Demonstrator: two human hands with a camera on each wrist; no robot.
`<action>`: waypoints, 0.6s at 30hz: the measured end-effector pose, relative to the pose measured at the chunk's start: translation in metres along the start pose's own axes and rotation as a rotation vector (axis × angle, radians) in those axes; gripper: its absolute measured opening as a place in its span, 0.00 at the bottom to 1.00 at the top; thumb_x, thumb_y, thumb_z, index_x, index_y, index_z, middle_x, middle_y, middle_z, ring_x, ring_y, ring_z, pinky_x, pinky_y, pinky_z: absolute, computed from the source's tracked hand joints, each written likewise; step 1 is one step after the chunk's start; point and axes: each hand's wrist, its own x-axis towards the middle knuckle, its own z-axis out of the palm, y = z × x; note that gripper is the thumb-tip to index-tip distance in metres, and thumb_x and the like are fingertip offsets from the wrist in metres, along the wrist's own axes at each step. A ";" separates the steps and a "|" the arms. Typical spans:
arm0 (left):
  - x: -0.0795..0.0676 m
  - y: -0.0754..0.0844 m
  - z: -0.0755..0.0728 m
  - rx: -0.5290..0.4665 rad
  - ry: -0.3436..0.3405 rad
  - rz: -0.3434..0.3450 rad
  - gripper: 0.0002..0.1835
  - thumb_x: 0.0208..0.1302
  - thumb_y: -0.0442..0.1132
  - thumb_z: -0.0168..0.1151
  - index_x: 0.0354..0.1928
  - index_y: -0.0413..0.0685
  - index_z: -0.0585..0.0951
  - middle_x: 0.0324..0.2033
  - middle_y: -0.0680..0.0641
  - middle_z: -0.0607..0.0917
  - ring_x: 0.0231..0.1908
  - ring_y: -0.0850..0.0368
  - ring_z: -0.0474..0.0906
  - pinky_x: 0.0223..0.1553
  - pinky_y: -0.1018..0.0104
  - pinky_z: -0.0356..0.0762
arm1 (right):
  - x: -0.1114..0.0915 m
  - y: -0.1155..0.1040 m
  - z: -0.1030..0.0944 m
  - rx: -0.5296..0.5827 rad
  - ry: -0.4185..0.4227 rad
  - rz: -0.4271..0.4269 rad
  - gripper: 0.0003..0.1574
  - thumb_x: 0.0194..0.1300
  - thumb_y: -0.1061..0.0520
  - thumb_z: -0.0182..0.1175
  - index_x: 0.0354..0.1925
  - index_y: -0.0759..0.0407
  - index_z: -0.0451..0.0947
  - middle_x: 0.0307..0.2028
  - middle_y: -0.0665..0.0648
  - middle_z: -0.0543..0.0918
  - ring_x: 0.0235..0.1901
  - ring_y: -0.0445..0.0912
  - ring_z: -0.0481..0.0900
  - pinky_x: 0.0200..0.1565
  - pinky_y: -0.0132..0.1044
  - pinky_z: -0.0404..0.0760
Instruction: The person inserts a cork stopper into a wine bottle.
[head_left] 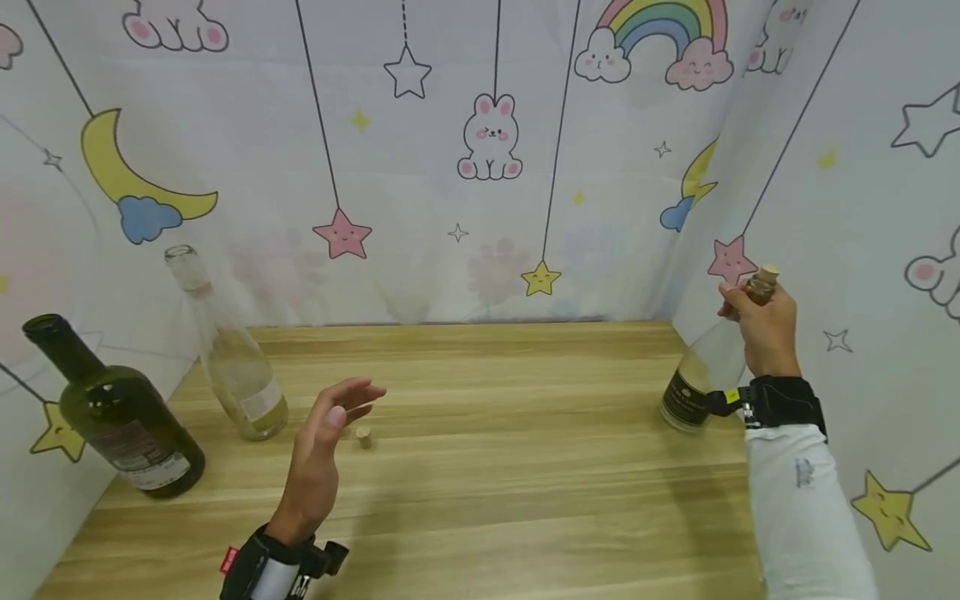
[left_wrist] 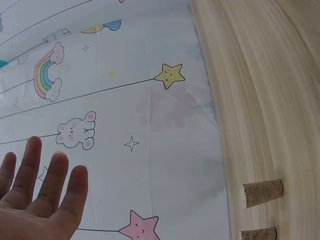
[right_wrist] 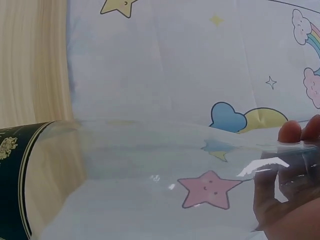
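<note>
At the right of the head view, my right hand [head_left: 768, 329] grips the neck of a clear glass bottle [head_left: 712, 358] with a dark label. A cork [head_left: 768, 272] is in its mouth. The right wrist view shows the see-through bottle [right_wrist: 135, 165] with fingers [right_wrist: 290, 132] round its narrow end. My left hand [head_left: 318, 454] is raised over the table with its fingers loosely extended and holds nothing. Beside it lies a small cork [head_left: 363, 437]. Two corks, an upper one [left_wrist: 262, 193] and a lower one [left_wrist: 258, 234], appear in the left wrist view.
A dark green bottle [head_left: 127, 417] and an uncorked clear bottle [head_left: 240, 367] stand at the left of the wooden table [head_left: 525, 467]. A white patterned cloth [head_left: 420, 183] hangs behind the table and along both sides.
</note>
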 end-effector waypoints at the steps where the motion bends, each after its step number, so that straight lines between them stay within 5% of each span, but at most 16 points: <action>1: 0.000 0.000 0.000 0.001 0.003 -0.004 0.23 0.80 0.37 0.32 0.67 0.39 0.69 0.57 0.30 0.76 0.60 0.51 0.73 0.62 0.71 0.69 | 0.000 0.001 -0.001 -0.006 0.004 -0.001 0.11 0.64 0.61 0.67 0.36 0.59 0.72 0.29 0.51 0.77 0.25 0.41 0.79 0.30 0.23 0.82; 9: 0.000 0.000 -0.005 -0.010 0.018 0.009 0.23 0.79 0.37 0.32 0.66 0.29 0.66 0.56 0.29 0.76 0.60 0.52 0.73 0.62 0.70 0.69 | 0.004 0.006 -0.010 -0.039 0.015 -0.004 0.15 0.60 0.55 0.70 0.36 0.59 0.73 0.28 0.51 0.79 0.26 0.41 0.79 0.31 0.22 0.82; 18: -0.001 -0.001 -0.006 0.021 0.018 0.009 0.22 0.79 0.35 0.33 0.67 0.34 0.67 0.58 0.30 0.75 0.61 0.51 0.72 0.62 0.72 0.68 | 0.007 0.005 -0.016 -0.048 -0.002 0.031 0.19 0.61 0.57 0.71 0.44 0.61 0.73 0.32 0.49 0.83 0.32 0.39 0.82 0.35 0.21 0.81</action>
